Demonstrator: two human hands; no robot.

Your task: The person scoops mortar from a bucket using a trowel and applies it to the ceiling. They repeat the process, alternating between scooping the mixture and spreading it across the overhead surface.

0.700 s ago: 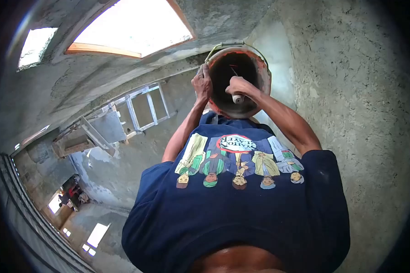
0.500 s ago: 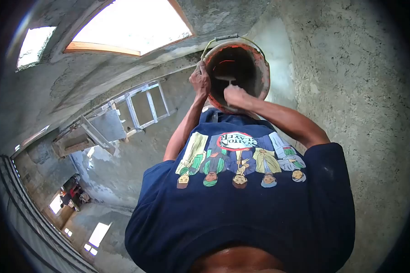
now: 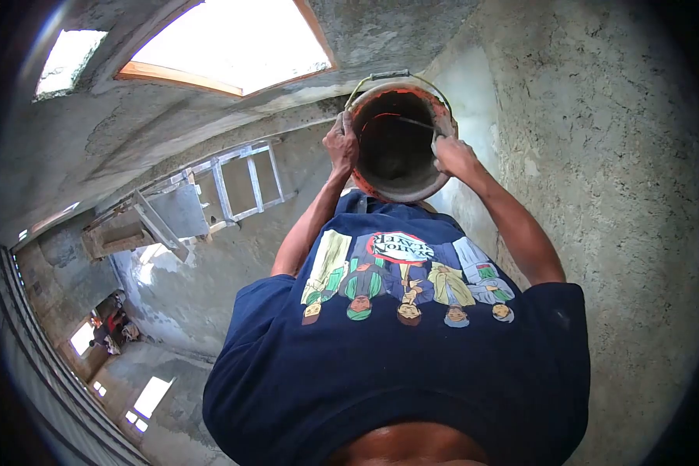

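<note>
An orange-rimmed bucket (image 3: pixel 400 186) coated with grey residue is tilted so that its dark inside faces the camera. My left hand (image 3: pixel 340 143) grips the bucket's left rim, close to the wire handle (image 3: pixel 390 74). At the right rim, my right hand (image 3: pixel 452 157) is closed around the handle of a trowel (image 3: pixel 418 123). The thin trowel blade reaches into the bucket's mouth. Grey material lies inside the bucket, its amount hard to tell in the shadow.
A rough plastered wall (image 3: pixel 598 194) rises close on the right. A wooden ladder-like frame (image 3: pixel 241 182) and boards (image 3: pixel 120 237) stand to the left. A bright window opening (image 3: pixel 229 46) is at the upper left.
My right hand has moved from inside the bucket's mouth to its right rim, bringing the trowel along. My left hand stays on the left rim.
</note>
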